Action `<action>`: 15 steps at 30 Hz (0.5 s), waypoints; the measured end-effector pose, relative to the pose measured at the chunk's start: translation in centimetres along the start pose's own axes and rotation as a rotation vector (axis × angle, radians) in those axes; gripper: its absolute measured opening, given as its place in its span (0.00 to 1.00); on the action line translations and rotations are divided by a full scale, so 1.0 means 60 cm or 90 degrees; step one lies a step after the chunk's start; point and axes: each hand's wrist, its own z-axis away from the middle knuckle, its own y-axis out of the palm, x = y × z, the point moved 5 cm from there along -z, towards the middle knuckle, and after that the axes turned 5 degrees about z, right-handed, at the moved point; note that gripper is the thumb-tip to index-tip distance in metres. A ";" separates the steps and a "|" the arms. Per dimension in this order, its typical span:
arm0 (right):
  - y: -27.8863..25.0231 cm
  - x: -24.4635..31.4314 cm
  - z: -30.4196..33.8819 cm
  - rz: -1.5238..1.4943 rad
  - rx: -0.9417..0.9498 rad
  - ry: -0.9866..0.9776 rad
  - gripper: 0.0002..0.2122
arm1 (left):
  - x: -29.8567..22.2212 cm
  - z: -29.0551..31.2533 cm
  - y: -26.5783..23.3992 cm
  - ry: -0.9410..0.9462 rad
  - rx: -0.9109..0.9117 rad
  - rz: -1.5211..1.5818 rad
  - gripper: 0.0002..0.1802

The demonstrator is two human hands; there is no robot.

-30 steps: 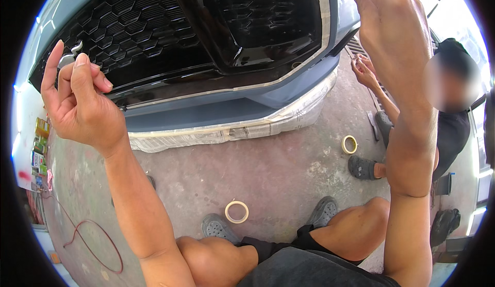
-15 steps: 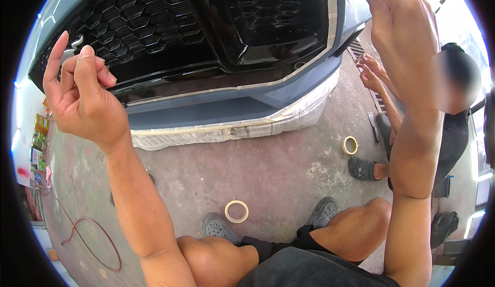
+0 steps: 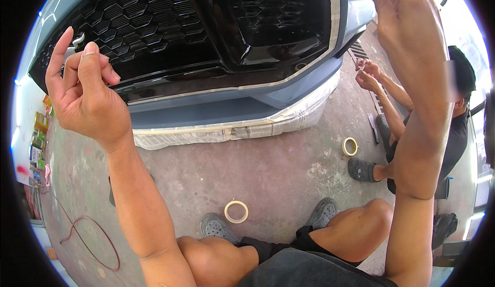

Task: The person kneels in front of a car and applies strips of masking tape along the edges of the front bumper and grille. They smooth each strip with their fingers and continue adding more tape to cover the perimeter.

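Observation:
My left hand (image 3: 90, 93) is raised in front of the left part of a glossy black honeycomb grille (image 3: 206, 55). One finger points up while the thumb and other fingers curl in together; what they hold, if anything, is too small to make out. A small pale curved piece (image 3: 79, 40) shows behind these fingers, and I cannot tell whether it is held or part of the car. My right hand (image 3: 407, 24) reaches up at the right end of the blue-grey bumper (image 3: 206, 111), its fingertips cut off by the upper edge. Masking tape (image 3: 332, 24) borders the grille.
Newspaper (image 3: 278, 127) covers the bumper's lower edge. One tape roll (image 3: 236, 211) lies near my shoe, another tape roll (image 3: 350, 146) farther right. A co-worker (image 3: 456, 117) crouches at right, hands together, near a knife-like tool (image 3: 373, 128). A red hose (image 3: 77, 227) lies at left.
Both my hands shift slightly, the right arm a little to the right. The co-worker's head turns and the joined hands move slightly. The tape rolls stay put.

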 end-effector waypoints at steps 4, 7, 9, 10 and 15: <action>-0.001 -0.003 0.001 0.005 0.001 -0.014 0.17 | -0.001 -0.001 -0.001 0.001 0.000 -0.003 0.17; 0.002 -0.004 0.005 0.015 -0.001 -0.028 0.17 | 0.000 -0.002 -0.002 -0.008 -0.008 -0.005 0.16; 0.003 0.000 0.008 0.024 -0.002 -0.039 0.18 | 0.000 -0.002 -0.001 -0.007 -0.006 -0.004 0.16; 0.004 0.001 0.011 0.032 -0.003 -0.046 0.18 | -0.001 -0.002 -0.001 -0.007 -0.004 -0.004 0.16; 0.002 0.000 0.021 0.088 -0.017 -0.081 0.20 | -0.001 -0.003 -0.003 -0.001 -0.007 -0.016 0.16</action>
